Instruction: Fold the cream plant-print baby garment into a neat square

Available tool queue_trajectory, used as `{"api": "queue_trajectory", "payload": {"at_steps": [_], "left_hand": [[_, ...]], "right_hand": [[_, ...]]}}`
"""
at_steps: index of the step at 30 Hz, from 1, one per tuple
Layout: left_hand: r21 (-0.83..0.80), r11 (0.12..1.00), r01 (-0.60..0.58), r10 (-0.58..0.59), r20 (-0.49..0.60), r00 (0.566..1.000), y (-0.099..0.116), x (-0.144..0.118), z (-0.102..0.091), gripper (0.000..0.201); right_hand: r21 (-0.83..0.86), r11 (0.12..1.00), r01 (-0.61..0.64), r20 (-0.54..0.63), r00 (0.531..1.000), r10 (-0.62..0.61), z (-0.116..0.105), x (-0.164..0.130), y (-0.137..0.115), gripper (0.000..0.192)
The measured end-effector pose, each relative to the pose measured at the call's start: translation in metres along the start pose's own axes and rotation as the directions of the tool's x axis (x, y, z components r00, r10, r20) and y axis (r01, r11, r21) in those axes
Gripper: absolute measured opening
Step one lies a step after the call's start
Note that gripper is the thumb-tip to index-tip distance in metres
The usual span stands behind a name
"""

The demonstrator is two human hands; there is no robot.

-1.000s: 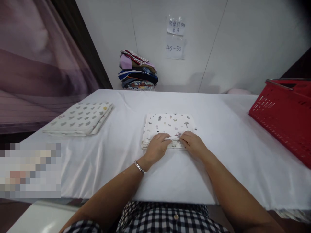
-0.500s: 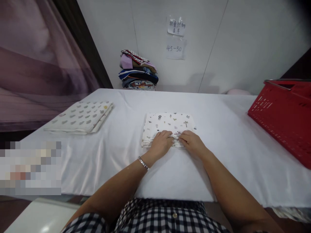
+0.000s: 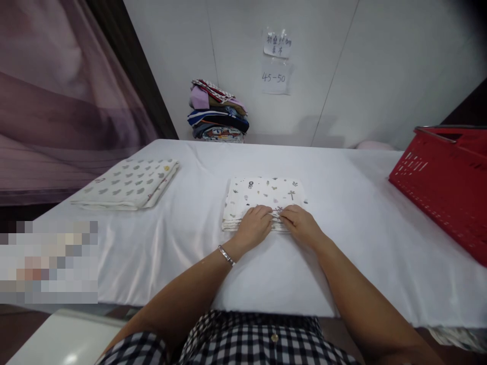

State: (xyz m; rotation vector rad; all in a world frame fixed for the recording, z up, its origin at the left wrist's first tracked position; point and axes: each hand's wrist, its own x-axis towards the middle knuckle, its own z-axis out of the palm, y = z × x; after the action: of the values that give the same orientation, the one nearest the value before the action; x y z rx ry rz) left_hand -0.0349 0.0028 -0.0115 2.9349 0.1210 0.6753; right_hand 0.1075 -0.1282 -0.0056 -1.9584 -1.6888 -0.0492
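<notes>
At table centre, left hand (image 3: pixel 254 226) and right hand (image 3: pixel 300 223) pinch folded cloth's (image 3: pixel 265 195) near edge.

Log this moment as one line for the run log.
left hand: on near edge of folded cloth | right hand: on same edge | table: second folded cloth far left, red basket right

A single head-worn view looks forward and down, close over the white table (image 3: pixel 342 243), facing the wall.

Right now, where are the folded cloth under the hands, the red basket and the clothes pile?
folded cloth (image 3: pixel 266 192), head view, top face.
red basket (image 3: pixel 445 187), head view, side wall.
clothes pile (image 3: pixel 217 112), head view, middle.
</notes>
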Motion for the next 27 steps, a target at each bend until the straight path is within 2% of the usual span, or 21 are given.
{"api": "queue_trajectory", "payload": {"at_steps": [8,20,27], "left_hand": [[-0.132,0.989,0.070,-0.075,-0.033,0.997,-0.001,-0.003,0.002,0.011],[-0.161,0.985,0.059,-0.063,-0.023,0.998,-0.002,-0.006,0.001,0.012],[-0.104,0.983,0.152,-0.157,-0.040,0.987,-0.006,-0.013,0.000,0.033]], "right_hand": [[0.019,0.999,0.036,0.106,0.994,-0.038,-0.008,-0.001,-0.007,0.025],[0.032,0.999,-0.013,0.083,0.997,0.010,-0.005,-0.001,0.000,0.023],[0.002,1.000,0.014,0.071,0.997,-0.014,-0.007,-0.002,0.002,0.022]]}}
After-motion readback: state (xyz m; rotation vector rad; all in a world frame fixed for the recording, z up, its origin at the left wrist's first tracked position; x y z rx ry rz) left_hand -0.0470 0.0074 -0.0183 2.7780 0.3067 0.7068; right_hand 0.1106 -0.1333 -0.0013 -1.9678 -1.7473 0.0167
